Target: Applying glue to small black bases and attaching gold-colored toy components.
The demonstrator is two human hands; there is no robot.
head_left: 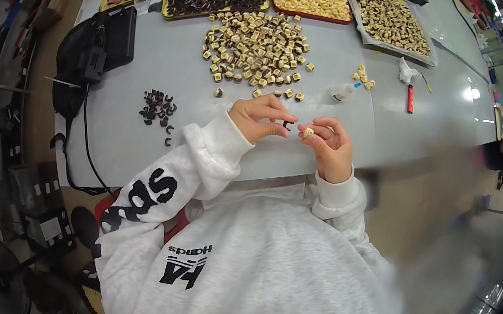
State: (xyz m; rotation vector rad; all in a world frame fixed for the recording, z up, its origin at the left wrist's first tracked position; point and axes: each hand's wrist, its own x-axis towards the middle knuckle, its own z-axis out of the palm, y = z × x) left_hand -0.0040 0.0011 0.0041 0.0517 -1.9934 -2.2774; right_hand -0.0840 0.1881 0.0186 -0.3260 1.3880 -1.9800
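Note:
My left hand [258,118] pinches a small dark curved piece [287,125] between thumb and fingertips, above the table's near edge. Close beside it, my right hand [332,150] grips a small cream-coloured piece [308,133] with thumb and forefinger. The two pieces are a short way apart. Beyond my hands spreads a big heap of small cream-and-dark blocks [253,46]. Left of my left hand lies a small pile of dark C-shaped pieces [157,108]. A little cluster of plain cream pieces [363,78] sits beyond my right hand.
A clear bottle with a blue tip [342,93], a red tube-shaped item [410,99] and crumpled white tissue [407,71] lie on the grey table [132,147]. Along the far side stand a dark-piece tray [168,9] and other filled trays. At left is a black bag [73,63].

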